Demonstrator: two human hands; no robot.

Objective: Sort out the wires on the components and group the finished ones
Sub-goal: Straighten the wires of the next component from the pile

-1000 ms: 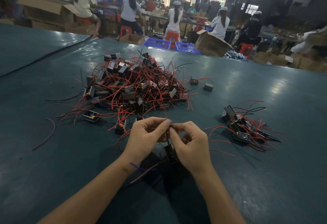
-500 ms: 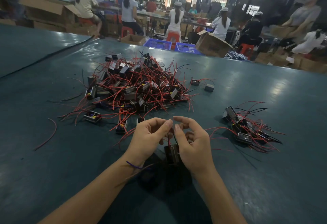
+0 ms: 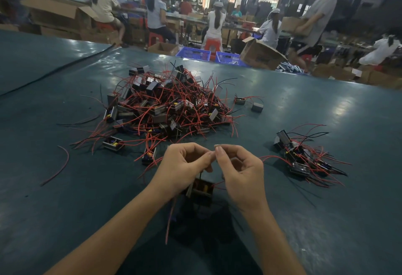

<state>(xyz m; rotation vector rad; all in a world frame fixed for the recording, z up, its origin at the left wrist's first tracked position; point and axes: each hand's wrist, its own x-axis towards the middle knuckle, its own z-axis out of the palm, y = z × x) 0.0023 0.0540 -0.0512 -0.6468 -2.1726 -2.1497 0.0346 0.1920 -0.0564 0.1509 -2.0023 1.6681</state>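
Observation:
A small dark component (image 3: pixel 201 190) with red and black wires hangs between my hands, just above the green table (image 3: pixel 65 198). My left hand (image 3: pixel 182 168) pinches its thin wires at the fingertips. My right hand (image 3: pixel 240 173) has its fingers curled, thumb and forefinger pinched together on a wire close to the left fingertips. A big tangled pile of components (image 3: pixel 165 109) with red wires lies beyond my hands. A smaller group of components (image 3: pixel 302 159) sits to the right.
A loose red wire (image 3: pixel 57 169) lies at the left. Two stray components (image 3: pixel 256 107) sit right of the big pile. Beyond the table's far edge are blue crates (image 3: pixel 193 54), cardboard boxes (image 3: pixel 261 54) and several seated and walking people.
The component has dropped lower between my hands while my fingertips stayed up and spread slightly. A person carrying a box has walked into view at the back right.

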